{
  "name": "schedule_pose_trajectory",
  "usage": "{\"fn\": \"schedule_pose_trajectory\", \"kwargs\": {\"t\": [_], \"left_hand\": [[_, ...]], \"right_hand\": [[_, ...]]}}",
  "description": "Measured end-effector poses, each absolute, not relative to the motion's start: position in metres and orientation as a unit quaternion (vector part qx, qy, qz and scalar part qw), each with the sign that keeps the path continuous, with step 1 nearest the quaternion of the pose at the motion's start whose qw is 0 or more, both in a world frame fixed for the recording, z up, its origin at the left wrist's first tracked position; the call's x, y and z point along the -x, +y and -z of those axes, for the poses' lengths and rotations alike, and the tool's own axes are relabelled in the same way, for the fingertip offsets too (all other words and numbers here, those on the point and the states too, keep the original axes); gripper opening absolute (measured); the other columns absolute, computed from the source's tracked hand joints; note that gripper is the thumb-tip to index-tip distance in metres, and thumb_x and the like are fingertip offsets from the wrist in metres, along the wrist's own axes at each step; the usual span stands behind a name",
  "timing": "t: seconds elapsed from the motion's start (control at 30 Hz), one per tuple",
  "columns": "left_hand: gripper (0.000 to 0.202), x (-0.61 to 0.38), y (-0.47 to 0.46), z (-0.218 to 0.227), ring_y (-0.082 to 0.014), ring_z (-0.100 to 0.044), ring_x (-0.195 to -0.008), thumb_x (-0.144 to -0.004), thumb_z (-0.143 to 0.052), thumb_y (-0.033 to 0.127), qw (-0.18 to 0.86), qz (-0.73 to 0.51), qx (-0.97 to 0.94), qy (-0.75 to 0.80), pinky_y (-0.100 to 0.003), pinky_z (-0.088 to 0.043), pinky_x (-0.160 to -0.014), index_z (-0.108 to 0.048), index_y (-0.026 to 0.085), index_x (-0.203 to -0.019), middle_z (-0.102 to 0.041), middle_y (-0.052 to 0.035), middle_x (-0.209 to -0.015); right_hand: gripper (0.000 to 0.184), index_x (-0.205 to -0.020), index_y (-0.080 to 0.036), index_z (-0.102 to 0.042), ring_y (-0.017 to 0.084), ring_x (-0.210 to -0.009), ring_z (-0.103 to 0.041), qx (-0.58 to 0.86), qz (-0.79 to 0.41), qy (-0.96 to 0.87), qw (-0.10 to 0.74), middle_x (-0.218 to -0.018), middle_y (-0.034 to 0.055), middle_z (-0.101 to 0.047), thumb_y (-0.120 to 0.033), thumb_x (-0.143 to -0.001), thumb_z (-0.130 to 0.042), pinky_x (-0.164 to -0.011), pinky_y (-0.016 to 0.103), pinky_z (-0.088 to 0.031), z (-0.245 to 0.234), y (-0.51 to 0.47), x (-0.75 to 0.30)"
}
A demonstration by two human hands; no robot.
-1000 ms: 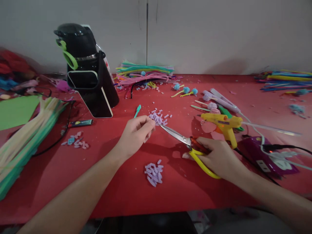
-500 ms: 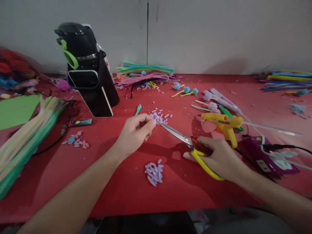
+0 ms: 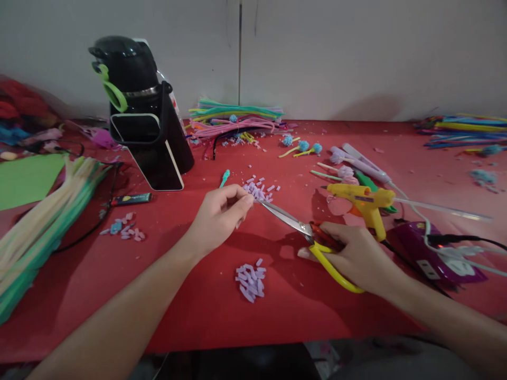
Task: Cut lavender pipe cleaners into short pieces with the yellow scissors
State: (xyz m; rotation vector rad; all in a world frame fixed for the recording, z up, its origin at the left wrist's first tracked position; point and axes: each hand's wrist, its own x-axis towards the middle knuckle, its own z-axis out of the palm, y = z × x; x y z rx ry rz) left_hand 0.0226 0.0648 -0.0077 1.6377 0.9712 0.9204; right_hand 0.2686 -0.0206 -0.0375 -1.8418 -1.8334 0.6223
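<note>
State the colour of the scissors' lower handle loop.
The lower handle loop is yellow, best seen in the head view.

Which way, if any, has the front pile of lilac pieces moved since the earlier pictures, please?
No, the front pile of lilac pieces shows no visible shift against the front edge of the red table.

The left hand (image 3: 224, 214) and right hand (image 3: 358, 256) are bare, with slender, bare forearms (image 3: 138, 298).
</note>
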Motion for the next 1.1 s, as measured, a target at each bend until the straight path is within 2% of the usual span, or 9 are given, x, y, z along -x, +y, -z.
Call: {"fn": "schedule_pose_trajectory", "kwargs": {"t": [0.27, 0.8, 1.1], "left_hand": [[0.022, -0.022, 0.065, 0.009, -0.007, -0.046, -0.049, -0.089, -0.057, 0.026, 0.493, -0.378, -0.676, 0.397, -0.019, -0.04, -0.049, -0.054, 0.016, -0.069, -0.05, 0.0029, -0.056], [0.019, -0.013, 0.072, 0.009, -0.0075, -0.052, -0.052, -0.09, -0.059, 0.027, 0.467, -0.366, -0.714, 0.372, -0.019, -0.044, -0.052, -0.058, 0.016, -0.074, -0.055, 0.0019, -0.061], [0.018, -0.011, 0.074, 0.006, -0.0088, -0.054, -0.054, -0.088, -0.061, 0.028, 0.441, -0.357, -0.74, 0.361, -0.021, -0.046, -0.055, -0.06, 0.016, -0.074, -0.058, 0.0014, -0.062]], "right_hand": [[0.058, -0.057, -0.021, -0.039, 0.009, -0.051, -0.03, 0.666, -0.223, -0.671, 0.238, -0.052, -0.005, -0.034, -0.067, -0.069, -0.071, -0.043, 0.023, -0.025, 0.038, -0.02, -0.269], [0.059, -0.059, -0.022, -0.04, 0.01, -0.053, -0.029, 0.669, -0.219, -0.672, 0.229, -0.056, -0.0055, -0.032, -0.072, -0.069, -0.068, -0.045, 0.025, -0.024, 0.039, -0.022, -0.269], [0.056, -0.059, -0.021, -0.04, 0.01, -0.054, -0.03, 0.666, -0.216, -0.677, 0.228, -0.057, -0.0049, -0.033, -0.066, -0.072, -0.07, -0.045, 0.024, -0.025, 0.04, -0.022, -0.271]]}}
